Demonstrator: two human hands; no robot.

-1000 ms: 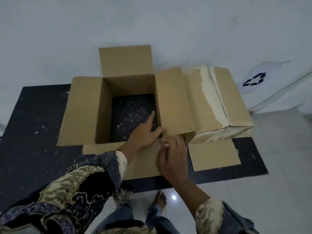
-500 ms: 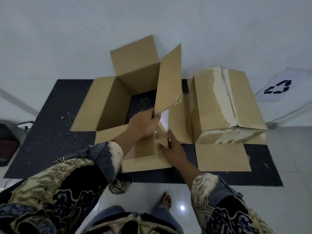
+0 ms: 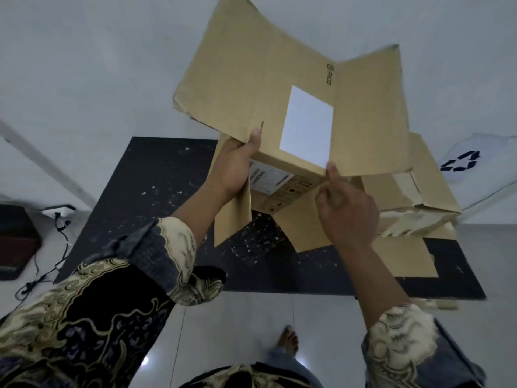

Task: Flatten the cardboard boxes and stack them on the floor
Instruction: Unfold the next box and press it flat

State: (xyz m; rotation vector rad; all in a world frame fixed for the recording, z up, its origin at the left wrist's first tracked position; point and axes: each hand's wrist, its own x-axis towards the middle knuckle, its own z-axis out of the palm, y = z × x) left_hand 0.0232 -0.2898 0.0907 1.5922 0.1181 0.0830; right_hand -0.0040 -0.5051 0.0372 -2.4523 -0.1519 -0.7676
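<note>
Lifted clear above the black mat (image 3: 156,197), the open box (image 3: 279,79) is gripped at its near edge: the left hand (image 3: 233,169) clamps the left corner, and the right hand (image 3: 347,211) pinches the right one. Its bulk extends away and upward, so flattening is judged to need both panels pressed together.

One view only, from a camera worn on the person's head, looking steeply down and forward. It sits close over the raised cardboard box (image 3: 279,88), which fills the frame from centre to 1 o'clock. Both sleeves enter from 7 and 5 o'clock; a bare foot (image 3: 288,341) shows at 6 o'clock on the white tiled floor (image 3: 237,331).
</note>
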